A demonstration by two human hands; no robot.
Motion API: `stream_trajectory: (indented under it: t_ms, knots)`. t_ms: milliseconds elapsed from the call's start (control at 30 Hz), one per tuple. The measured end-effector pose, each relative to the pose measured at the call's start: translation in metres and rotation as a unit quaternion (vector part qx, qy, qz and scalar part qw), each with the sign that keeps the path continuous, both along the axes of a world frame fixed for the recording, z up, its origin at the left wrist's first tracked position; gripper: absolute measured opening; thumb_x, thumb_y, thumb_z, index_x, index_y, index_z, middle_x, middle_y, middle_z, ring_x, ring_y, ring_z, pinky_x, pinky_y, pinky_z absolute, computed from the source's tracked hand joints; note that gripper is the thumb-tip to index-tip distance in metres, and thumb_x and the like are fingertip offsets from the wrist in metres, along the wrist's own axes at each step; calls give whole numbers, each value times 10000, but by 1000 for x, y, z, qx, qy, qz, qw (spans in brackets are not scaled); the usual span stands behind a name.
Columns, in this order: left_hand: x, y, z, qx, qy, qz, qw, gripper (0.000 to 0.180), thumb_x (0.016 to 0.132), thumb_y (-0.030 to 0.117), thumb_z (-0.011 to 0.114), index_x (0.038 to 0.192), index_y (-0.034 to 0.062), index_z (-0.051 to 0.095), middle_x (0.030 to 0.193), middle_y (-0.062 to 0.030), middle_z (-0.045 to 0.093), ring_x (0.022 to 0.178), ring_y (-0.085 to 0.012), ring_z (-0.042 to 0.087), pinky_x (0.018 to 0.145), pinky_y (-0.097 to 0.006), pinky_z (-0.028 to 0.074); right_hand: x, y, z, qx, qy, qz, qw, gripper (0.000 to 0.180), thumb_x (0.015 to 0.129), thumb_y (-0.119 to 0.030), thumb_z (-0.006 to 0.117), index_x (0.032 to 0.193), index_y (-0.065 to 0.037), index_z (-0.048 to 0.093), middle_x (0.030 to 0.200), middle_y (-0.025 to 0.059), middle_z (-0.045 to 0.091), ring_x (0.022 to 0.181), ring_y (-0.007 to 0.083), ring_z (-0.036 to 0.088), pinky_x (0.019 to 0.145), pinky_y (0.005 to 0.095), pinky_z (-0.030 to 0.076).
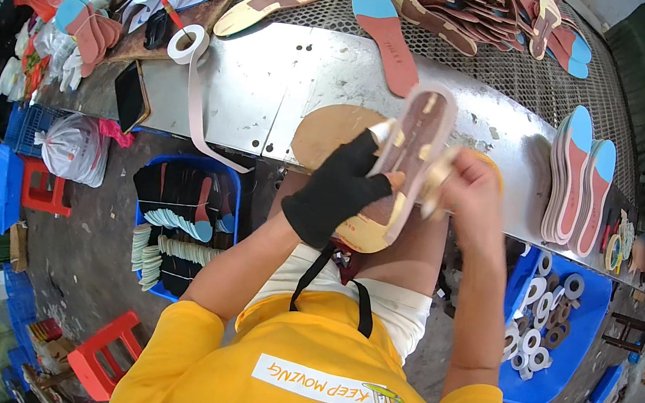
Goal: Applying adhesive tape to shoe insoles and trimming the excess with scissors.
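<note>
My left hand (341,184), in a black fingerless glove with a white-wrapped fingertip, grips an insole (408,152) above my lap. Its face is reddish brown with cream patches, and a pale pinkish border runs round its edge. Close by on the right, my bare right hand (472,194) is closed and smeared by motion. A cream-coloured blurred piece (437,180) shows at its fingers, too unclear to name. Behind that hand a yellow curved edge is partly visible. A brown oval board (328,132) lies under the insole at the metal table's (242,99) front edge.
Blue-and-red insoles (390,42) lie beyond, with a brown heap (465,7) on mesh. Insole stacks (569,178) stand right. Left are a tape roll (188,44) with a hanging strip and a phone (132,96). Blue bins hold insoles (203,230) and tape rolls (541,315).
</note>
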State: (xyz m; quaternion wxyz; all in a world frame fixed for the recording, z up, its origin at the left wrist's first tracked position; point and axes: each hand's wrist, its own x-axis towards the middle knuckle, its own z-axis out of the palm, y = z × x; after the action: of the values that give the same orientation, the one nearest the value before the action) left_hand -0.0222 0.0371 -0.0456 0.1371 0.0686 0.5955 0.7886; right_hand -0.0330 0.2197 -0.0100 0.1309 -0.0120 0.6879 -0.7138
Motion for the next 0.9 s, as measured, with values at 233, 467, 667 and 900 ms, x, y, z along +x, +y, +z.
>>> stream_trajectory:
  t_ms: [233, 467, 667, 900]
  knots:
    - [3, -9, 10, -31, -38, -57, 997, 636, 812, 47, 620, 1393, -3, 367, 1264, -78, 541, 1119, -132, 520, 956, -293, 420, -20, 13, -12, -20, 9, -17, 1000, 142, 856, -154, 660, 863, -14, 683, 734, 20, 651, 537, 55, 562, 470, 192, 417]
    - [3, -22, -2, -94, -5, -150, 984, 469, 778, 107, 718, 1208, -10, 572, 1009, -60, 667, 911, -112, 599, 817, -271, 476, -45, 20, -6, -49, 77, -89, 992, 156, 871, -159, 646, 891, -7, 674, 704, 12, 642, 617, 44, 594, 519, 177, 437]
    - [17, -7, 4, -335, 164, -30, 927, 279, 775, 172, 722, 997, 16, 655, 790, -106, 675, 691, -123, 608, 637, -313, 470, -17, -11, -7, 322, 328, -117, 880, 986, 619, -261, 821, 1438, -60, 309, 1241, 156, 477, 1041, 237, 542, 743, 326, 502]
    - [23, -6, 8, -241, 78, -35, 967, 249, 797, 162, 698, 996, 20, 649, 737, -68, 645, 637, -105, 528, 610, -307, 447, -41, 2, 8, 225, 166, -79, 957, 786, 628, -293, 817, 1285, -7, 494, 1045, 153, 588, 898, 247, 584, 801, 354, 467]
